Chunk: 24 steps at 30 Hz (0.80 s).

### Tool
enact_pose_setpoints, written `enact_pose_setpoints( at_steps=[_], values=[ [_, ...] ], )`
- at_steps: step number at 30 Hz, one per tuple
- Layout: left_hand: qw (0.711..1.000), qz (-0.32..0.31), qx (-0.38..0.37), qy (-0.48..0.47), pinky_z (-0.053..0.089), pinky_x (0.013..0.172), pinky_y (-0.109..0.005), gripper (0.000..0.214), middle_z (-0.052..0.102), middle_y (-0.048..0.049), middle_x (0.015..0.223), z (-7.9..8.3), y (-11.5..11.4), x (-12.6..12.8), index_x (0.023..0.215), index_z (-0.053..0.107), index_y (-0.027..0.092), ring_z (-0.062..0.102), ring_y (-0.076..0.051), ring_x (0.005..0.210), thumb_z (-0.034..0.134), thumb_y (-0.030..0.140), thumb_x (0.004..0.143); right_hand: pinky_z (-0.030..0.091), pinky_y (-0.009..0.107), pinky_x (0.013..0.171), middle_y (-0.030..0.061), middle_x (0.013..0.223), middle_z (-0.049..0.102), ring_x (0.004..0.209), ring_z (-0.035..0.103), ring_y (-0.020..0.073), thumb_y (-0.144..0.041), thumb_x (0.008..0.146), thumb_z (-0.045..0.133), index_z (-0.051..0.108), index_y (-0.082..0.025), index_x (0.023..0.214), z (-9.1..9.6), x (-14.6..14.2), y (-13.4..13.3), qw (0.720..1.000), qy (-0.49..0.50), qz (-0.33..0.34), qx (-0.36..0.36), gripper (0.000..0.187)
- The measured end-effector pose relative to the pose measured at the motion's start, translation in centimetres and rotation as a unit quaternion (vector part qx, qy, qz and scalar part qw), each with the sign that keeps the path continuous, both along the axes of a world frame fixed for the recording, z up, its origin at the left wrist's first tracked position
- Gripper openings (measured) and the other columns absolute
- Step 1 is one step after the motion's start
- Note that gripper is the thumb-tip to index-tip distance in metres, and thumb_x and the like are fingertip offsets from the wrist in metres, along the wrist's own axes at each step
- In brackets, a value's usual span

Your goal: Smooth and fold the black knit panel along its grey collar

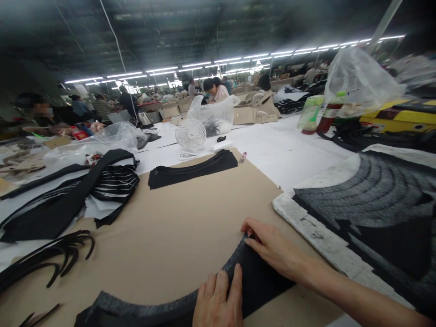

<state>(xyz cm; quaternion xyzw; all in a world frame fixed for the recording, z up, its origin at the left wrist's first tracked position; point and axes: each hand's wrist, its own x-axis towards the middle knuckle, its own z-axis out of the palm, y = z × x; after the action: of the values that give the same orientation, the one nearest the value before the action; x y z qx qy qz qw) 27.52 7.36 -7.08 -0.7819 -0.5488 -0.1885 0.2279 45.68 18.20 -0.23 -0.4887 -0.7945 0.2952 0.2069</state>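
Observation:
A curved black fabric piece (pixel 265 277) with a grey fuzzy strip along its inner edge lies on the tan board (pixel 190 227) in front of me. My left hand (pixel 220 297) rests flat on the fabric, fingers spread over the strip. At the upper end of the curve, my right hand (pixel 264 240) pinches the fabric's edge between thumb and fingers. Farther back on the board sits a small stack of similar black pieces (pixel 194 169). Narrow black curved strips (pixel 64 254) lie at the left.
Overlapping grey-and-black pieces (pixel 374 195) cover a white pad (pixel 289 206) at right. More black fabric pieces (pixel 61 200) are piled left. A white fan (pixel 190 135), pink clip (pixel 243 157), bottles (pixel 332 111) and a yellow box (pixel 398 120) stand beyond. People work in the background.

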Motion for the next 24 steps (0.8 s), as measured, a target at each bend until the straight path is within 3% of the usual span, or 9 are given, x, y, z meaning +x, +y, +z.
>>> enact_pose_setpoints(
  at_steps=[17,24],
  values=[
    [1.000,0.000,0.006,-0.005,0.039,0.063,-0.027,0.033,0.058,-0.0041,0.088,0.0,0.2,0.3,0.120,0.060,0.028,0.053,-0.017,0.076,0.054,0.019,0.089,0.041,0.030,0.075,0.0009,0.088,0.057,0.079,0.054,0.0176,-0.015,0.085,0.058,0.049,-0.022,0.102,-1.3,0.6,-0.3,0.996,-0.050,-0.047,0.053,0.020],
    [1.000,0.007,0.015,0.003,0.040,0.063,-0.027,0.033,0.059,-0.0037,0.088,0.3,0.2,0.4,0.119,0.061,0.029,0.054,-0.017,0.076,0.054,0.019,0.088,0.042,0.033,0.077,0.0027,0.090,0.057,0.080,0.053,0.0182,-0.016,0.089,0.055,0.053,-0.020,0.085,-1.8,0.7,-0.5,0.994,-0.043,-0.023,0.093,0.006]
  ],
)
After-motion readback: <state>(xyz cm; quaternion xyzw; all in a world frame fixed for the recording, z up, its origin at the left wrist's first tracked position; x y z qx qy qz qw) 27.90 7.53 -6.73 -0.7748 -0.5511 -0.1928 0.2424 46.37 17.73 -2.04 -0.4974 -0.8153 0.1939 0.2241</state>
